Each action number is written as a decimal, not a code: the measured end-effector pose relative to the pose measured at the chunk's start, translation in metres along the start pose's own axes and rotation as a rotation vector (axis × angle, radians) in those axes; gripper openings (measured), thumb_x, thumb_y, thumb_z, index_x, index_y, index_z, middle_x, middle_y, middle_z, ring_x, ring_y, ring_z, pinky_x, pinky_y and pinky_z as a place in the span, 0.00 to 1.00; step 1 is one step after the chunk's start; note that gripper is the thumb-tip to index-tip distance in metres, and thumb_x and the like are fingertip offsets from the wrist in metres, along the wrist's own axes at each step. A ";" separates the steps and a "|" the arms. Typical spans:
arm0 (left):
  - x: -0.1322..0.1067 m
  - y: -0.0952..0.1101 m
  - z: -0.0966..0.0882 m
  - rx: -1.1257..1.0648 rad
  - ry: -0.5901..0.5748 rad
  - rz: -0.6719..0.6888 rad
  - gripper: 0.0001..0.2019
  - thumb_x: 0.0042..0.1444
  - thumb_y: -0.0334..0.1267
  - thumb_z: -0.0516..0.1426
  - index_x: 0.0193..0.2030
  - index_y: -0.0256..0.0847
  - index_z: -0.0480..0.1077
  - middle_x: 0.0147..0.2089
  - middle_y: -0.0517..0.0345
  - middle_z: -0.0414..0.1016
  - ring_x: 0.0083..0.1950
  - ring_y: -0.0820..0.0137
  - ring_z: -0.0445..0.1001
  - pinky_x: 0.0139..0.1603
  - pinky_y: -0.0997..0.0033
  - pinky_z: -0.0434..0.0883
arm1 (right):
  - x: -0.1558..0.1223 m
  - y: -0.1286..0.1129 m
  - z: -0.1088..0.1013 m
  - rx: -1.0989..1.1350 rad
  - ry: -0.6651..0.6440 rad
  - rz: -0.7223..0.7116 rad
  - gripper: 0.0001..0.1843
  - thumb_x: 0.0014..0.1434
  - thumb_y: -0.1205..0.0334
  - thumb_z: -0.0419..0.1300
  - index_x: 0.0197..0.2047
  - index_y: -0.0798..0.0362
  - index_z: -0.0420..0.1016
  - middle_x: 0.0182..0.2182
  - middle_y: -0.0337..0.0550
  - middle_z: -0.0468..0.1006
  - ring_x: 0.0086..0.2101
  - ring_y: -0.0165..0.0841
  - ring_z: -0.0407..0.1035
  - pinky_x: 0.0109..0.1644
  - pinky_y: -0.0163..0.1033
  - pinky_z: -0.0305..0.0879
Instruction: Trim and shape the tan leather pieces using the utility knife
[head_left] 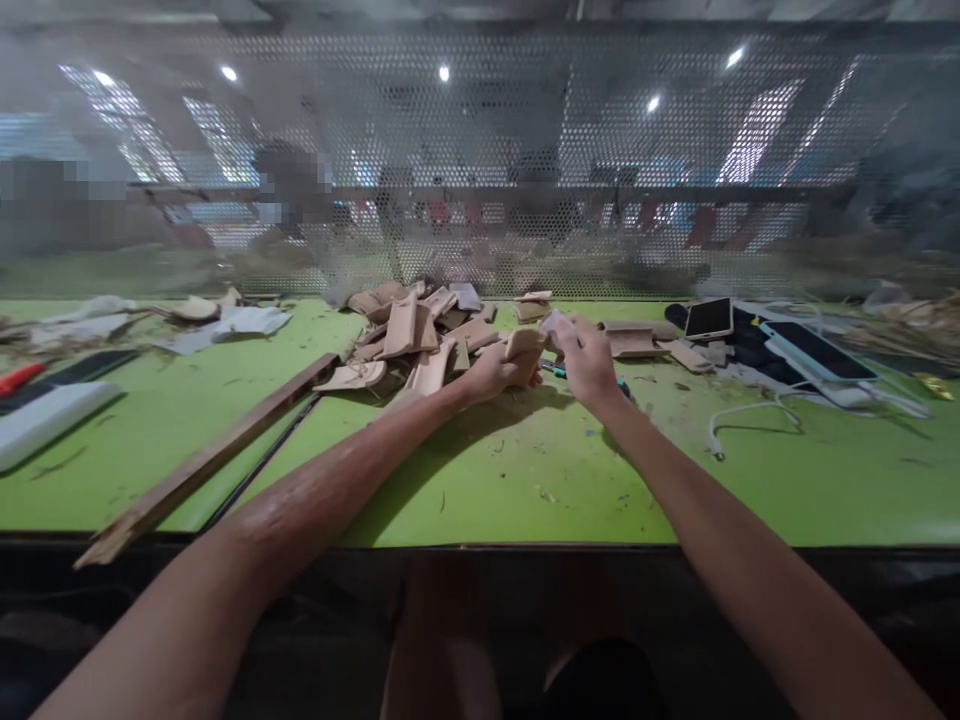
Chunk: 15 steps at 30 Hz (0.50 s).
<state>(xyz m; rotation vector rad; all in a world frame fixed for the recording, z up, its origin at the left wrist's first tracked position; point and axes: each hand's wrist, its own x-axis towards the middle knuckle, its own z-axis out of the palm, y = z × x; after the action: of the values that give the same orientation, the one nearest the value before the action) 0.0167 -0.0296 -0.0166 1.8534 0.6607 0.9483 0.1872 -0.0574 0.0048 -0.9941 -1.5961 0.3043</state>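
My left hand (pixel 501 372) is closed around a tan curved piece of bamboo (pixel 525 344), holding it up over the table. Close beside it, my right hand (pixel 589 358) pinches a small whitish piece (pixel 553 322) whose kind I cannot make out. The whitish piece is next to the bamboo's right end; whether they touch is unclear. A tool with a teal-and-black handle (pixel 555 368) lies partly hidden under my right hand. Just left of my hands is a pile of similar curved bamboo pieces (pixel 409 325).
A long wooden strip (pixel 217 445) and a dark thin rod (pixel 262 460) slant across the green table (pixel 510 480). Phones (pixel 817 350), a white cable (pixel 754 408) and bamboo pieces (pixel 628 338) lie right. A perforated metal screen (pixel 480 130) stands behind.
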 end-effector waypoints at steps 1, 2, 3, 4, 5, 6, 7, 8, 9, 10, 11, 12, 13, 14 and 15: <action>0.000 -0.001 0.000 0.001 0.003 -0.003 0.18 0.59 0.48 0.60 0.38 0.31 0.75 0.32 0.45 0.80 0.32 0.68 0.78 0.36 0.69 0.76 | 0.000 0.000 0.000 -0.012 -0.019 -0.001 0.23 0.67 0.39 0.50 0.29 0.48 0.62 0.25 0.37 0.64 0.29 0.34 0.60 0.36 0.40 0.59; 0.000 -0.002 -0.001 0.006 0.008 -0.008 0.18 0.59 0.48 0.60 0.38 0.31 0.75 0.32 0.45 0.80 0.32 0.68 0.77 0.35 0.69 0.75 | -0.001 0.000 0.000 -0.031 -0.043 -0.003 0.24 0.67 0.39 0.50 0.28 0.47 0.61 0.24 0.37 0.63 0.29 0.34 0.60 0.35 0.41 0.58; 0.000 -0.003 -0.001 0.013 0.017 -0.016 0.18 0.59 0.48 0.59 0.38 0.31 0.75 0.32 0.46 0.80 0.32 0.68 0.77 0.35 0.69 0.75 | -0.001 0.000 0.001 -0.054 -0.066 -0.005 0.24 0.67 0.39 0.50 0.27 0.47 0.60 0.24 0.36 0.63 0.28 0.34 0.59 0.35 0.41 0.58; 0.001 -0.004 -0.001 0.028 0.028 -0.027 0.18 0.59 0.48 0.59 0.38 0.31 0.75 0.31 0.46 0.79 0.32 0.68 0.77 0.34 0.69 0.75 | -0.002 0.000 0.001 -0.076 -0.080 -0.011 0.25 0.67 0.39 0.50 0.26 0.47 0.59 0.23 0.37 0.62 0.28 0.34 0.59 0.36 0.41 0.58; 0.001 -0.005 -0.002 0.056 0.046 -0.036 0.17 0.59 0.48 0.59 0.37 0.32 0.75 0.31 0.47 0.79 0.32 0.67 0.77 0.34 0.69 0.74 | -0.002 0.000 0.000 -0.092 -0.081 -0.021 0.25 0.67 0.39 0.49 0.26 0.47 0.59 0.24 0.37 0.63 0.29 0.34 0.59 0.36 0.41 0.58; 0.001 -0.006 -0.002 0.103 0.074 -0.039 0.17 0.59 0.48 0.59 0.36 0.33 0.75 0.31 0.48 0.79 0.32 0.67 0.76 0.33 0.69 0.74 | -0.002 -0.001 0.000 -0.100 -0.067 -0.036 0.25 0.67 0.40 0.49 0.26 0.47 0.59 0.24 0.38 0.63 0.29 0.34 0.60 0.37 0.41 0.58; 0.001 -0.006 -0.003 0.172 0.110 -0.032 0.16 0.58 0.48 0.58 0.34 0.34 0.74 0.31 0.49 0.78 0.33 0.66 0.76 0.34 0.69 0.73 | -0.002 -0.001 0.000 -0.103 -0.046 -0.053 0.25 0.68 0.40 0.49 0.26 0.47 0.60 0.25 0.38 0.64 0.30 0.34 0.60 0.37 0.41 0.58; 0.002 -0.007 -0.003 0.254 0.153 -0.014 0.16 0.58 0.48 0.59 0.32 0.35 0.74 0.30 0.50 0.78 0.33 0.66 0.75 0.34 0.69 0.73 | -0.001 -0.001 0.000 -0.101 -0.023 -0.067 0.24 0.68 0.40 0.48 0.27 0.48 0.60 0.25 0.39 0.65 0.31 0.34 0.61 0.38 0.41 0.59; 0.002 -0.007 -0.004 0.339 0.195 0.011 0.15 0.57 0.48 0.59 0.31 0.36 0.73 0.30 0.51 0.77 0.34 0.66 0.74 0.36 0.68 0.72 | -0.001 -0.001 0.000 -0.096 -0.006 -0.073 0.24 0.68 0.40 0.48 0.27 0.48 0.61 0.26 0.39 0.65 0.31 0.35 0.61 0.38 0.41 0.59; 0.002 -0.008 -0.004 0.414 0.231 0.035 0.14 0.57 0.47 0.59 0.30 0.36 0.73 0.30 0.52 0.77 0.34 0.66 0.73 0.37 0.68 0.72 | -0.001 -0.001 0.000 -0.092 0.002 -0.072 0.24 0.68 0.40 0.48 0.27 0.48 0.61 0.26 0.39 0.65 0.32 0.35 0.61 0.39 0.41 0.59; 0.002 -0.008 -0.004 0.469 0.256 0.054 0.14 0.57 0.46 0.58 0.30 0.37 0.73 0.30 0.52 0.77 0.35 0.66 0.73 0.38 0.67 0.72 | -0.001 0.000 0.000 -0.088 -0.004 -0.063 0.24 0.67 0.39 0.49 0.27 0.48 0.61 0.26 0.39 0.65 0.32 0.35 0.61 0.39 0.41 0.60; 0.002 -0.008 -0.004 0.500 0.270 0.065 0.13 0.58 0.46 0.58 0.31 0.37 0.73 0.31 0.52 0.77 0.36 0.65 0.73 0.39 0.67 0.71 | -0.001 0.001 0.000 -0.085 -0.018 -0.052 0.24 0.67 0.39 0.49 0.28 0.48 0.62 0.26 0.39 0.66 0.32 0.35 0.62 0.40 0.41 0.60; 0.002 -0.007 -0.004 0.515 0.279 0.069 0.12 0.58 0.45 0.57 0.31 0.38 0.73 0.32 0.52 0.77 0.36 0.65 0.73 0.40 0.67 0.71 | -0.001 0.001 0.000 -0.083 -0.034 -0.041 0.25 0.67 0.38 0.49 0.27 0.48 0.62 0.25 0.39 0.66 0.32 0.35 0.62 0.40 0.42 0.61; 0.002 -0.007 -0.003 0.525 0.287 0.066 0.12 0.58 0.44 0.57 0.31 0.38 0.73 0.32 0.51 0.77 0.37 0.64 0.73 0.40 0.67 0.71 | -0.001 0.001 0.000 -0.081 -0.045 -0.033 0.25 0.67 0.38 0.49 0.27 0.48 0.62 0.25 0.39 0.66 0.32 0.36 0.62 0.41 0.42 0.61; 0.002 -0.007 -0.003 0.533 0.294 0.059 0.11 0.58 0.44 0.57 0.31 0.38 0.73 0.32 0.51 0.77 0.37 0.64 0.74 0.41 0.66 0.71 | -0.002 0.001 0.000 -0.078 -0.046 -0.030 0.25 0.67 0.38 0.50 0.27 0.48 0.62 0.25 0.39 0.66 0.32 0.36 0.62 0.41 0.42 0.61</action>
<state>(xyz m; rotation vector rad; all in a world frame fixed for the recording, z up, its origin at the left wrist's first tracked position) 0.0148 -0.0238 -0.0215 2.2215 1.1287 1.1771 0.1875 -0.0576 0.0027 -1.0278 -1.6742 0.2476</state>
